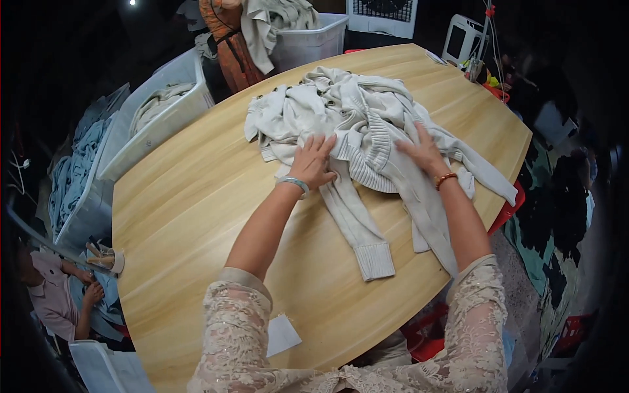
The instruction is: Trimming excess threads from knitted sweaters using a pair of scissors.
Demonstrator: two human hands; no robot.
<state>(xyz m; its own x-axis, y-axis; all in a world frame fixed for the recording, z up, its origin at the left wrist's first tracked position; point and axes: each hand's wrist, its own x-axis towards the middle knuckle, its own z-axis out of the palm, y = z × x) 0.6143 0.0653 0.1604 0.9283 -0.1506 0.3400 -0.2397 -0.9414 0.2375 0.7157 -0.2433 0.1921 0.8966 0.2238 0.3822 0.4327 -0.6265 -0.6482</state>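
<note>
Two or more cream knit cardigans (pixel 367 124) lie in a loose heap on the wooden table (pixel 216 216), with dark buttons and ribbed hems showing. One sleeve (pixel 357 226) stretches toward me and ends in a ribbed cuff; another sleeve (pixel 485 173) runs off to the right. My left hand (pixel 313 160) rests on the heap's near left side, fingers stretched out, a pale bangle at the wrist. Over the heap's right side is my right hand (pixel 424 152), fingers spread and slightly blurred, a reddish bead bracelet at its wrist. Neither hand grips the fabric.
White bins (pixel 157 111) of garments stand along the table's left and far edges. A white paper (pixel 283 335) lies near my left sleeve. A cup of tools (pixel 116 261) sits by the left edge, beside a seated person (pixel 62 288). Dark cloth (pixel 557 209) covers the floor at right.
</note>
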